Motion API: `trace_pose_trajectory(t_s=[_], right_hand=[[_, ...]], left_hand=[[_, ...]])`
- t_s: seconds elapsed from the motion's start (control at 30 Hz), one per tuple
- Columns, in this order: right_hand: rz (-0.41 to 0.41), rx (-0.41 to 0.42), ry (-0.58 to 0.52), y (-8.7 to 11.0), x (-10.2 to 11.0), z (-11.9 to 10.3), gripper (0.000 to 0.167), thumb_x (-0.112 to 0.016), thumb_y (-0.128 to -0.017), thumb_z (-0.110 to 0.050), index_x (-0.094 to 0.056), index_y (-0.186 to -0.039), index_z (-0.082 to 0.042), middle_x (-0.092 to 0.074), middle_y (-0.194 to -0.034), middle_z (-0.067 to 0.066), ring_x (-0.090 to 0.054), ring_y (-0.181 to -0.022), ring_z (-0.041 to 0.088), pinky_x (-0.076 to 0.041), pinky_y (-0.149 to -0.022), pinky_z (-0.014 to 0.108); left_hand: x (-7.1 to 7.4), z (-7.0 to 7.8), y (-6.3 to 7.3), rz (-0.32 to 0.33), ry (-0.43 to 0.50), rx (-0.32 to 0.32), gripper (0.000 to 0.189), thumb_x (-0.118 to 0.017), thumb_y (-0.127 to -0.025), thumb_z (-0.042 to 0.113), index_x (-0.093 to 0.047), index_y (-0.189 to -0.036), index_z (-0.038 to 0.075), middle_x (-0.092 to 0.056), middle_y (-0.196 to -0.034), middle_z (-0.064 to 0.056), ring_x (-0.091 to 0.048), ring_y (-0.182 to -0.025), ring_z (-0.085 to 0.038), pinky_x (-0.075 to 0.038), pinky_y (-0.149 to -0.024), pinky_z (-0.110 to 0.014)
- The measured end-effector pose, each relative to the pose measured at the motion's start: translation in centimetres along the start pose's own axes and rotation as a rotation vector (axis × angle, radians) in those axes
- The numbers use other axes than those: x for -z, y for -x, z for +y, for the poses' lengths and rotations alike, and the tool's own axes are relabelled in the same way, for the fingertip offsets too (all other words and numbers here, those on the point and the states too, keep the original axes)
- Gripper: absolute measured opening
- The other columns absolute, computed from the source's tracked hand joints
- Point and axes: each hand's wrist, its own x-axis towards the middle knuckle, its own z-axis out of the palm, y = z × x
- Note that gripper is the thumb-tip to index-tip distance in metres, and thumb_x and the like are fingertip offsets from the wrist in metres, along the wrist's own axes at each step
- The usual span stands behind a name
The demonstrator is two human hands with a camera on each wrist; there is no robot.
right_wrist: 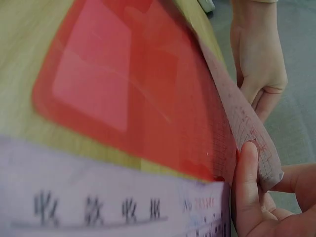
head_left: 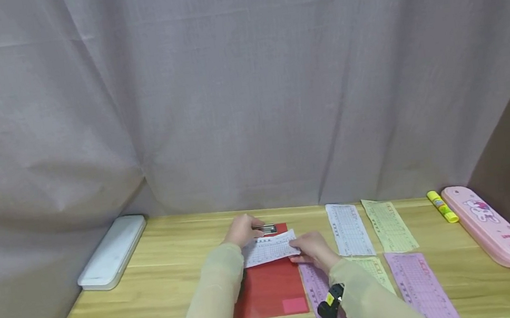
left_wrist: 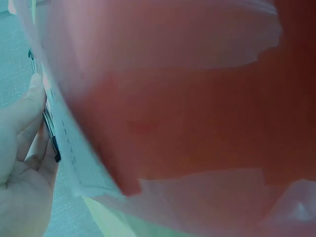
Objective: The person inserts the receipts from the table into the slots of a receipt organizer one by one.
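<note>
A red clip folder point(head_left: 271, 289) lies on the table with its metal clip point(head_left: 269, 228) at the far end. My left hand point(head_left: 242, 229) grips that clip; the left wrist view shows thumb and fingers on either side of the clip point(left_wrist: 51, 129). Across the upper folder lies a white printed receipt slip point(head_left: 268, 249). Its right edge is pinched by my right hand point(head_left: 312, 248), and in the right wrist view the slip point(right_wrist: 252, 131) is lifted and bent there. Whether the slip's far edge sits under the clip cannot be told.
Right of the folder lie another white slip point(head_left: 349, 229), yellow slips point(head_left: 389, 224) and purple slips point(head_left: 420, 284), some under my right forearm. Farther right are a yellow glue stick point(head_left: 442, 206) and a pink pencil case point(head_left: 493, 228). A white case point(head_left: 112, 253) sits at the left.
</note>
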Motion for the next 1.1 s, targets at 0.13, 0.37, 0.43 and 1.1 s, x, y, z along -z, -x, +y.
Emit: trace_pose_trajectory(t_s=[0.13, 0.37, 0.43, 1.1], right_hand=[[-0.001, -0.01, 0.019, -0.2, -0.4, -0.1, 0.009, -0.056, -0.086, 0.003, -0.052, -0.091, 0.009, -0.054, -0.079, 0.008, -0.061, -0.052, 0.013, -0.058, -0.056, 0.026], [-0.007, 0.002, 0.022, -0.2, -0.8, -0.1, 0.012, -0.056, -0.086, 0.005, -0.053, -0.093, 0.013, -0.055, -0.079, 0.011, -0.063, -0.053, 0.015, -0.058, -0.057, 0.028], [-0.007, 0.017, 0.037, -0.2, -1.0, -0.1, 0.014, -0.056, -0.085, 0.005, -0.054, -0.094, 0.015, -0.056, -0.08, 0.011, -0.064, -0.055, 0.015, -0.058, -0.057, 0.029], [0.004, 0.037, 0.291, -0.5, -1.8, -0.1, 0.019, -0.058, -0.092, -0.011, -0.05, -0.078, -0.002, -0.057, -0.066, 0.01, -0.063, -0.046, 0.014, -0.055, -0.047, 0.025]], left_hand=[[0.1, 0.2, -0.1, -0.018, 0.004, 0.017, 0.024, -0.077, -0.077, 0.011, -0.076, -0.101, 0.009, -0.073, -0.099, -0.003, -0.066, -0.099, -0.019, -0.052, -0.087, -0.032], [0.6, 0.6, -0.2, -0.052, 0.023, 0.035, 0.025, -0.077, -0.077, 0.01, -0.075, -0.102, 0.008, -0.074, -0.095, -0.002, -0.066, -0.098, -0.018, -0.053, -0.087, -0.032], [0.6, 0.6, -0.2, -0.05, 0.012, 0.026, 0.025, -0.078, -0.076, 0.01, -0.075, -0.101, 0.008, -0.074, -0.093, -0.001, -0.067, -0.096, -0.017, -0.053, -0.086, -0.031], [0.2, 1.2, -0.7, -0.107, -0.339, -0.083, 0.005, -0.07, -0.085, 0.013, -0.074, -0.089, 0.014, -0.071, -0.084, 0.004, -0.065, -0.083, -0.013, -0.053, -0.077, -0.028]])
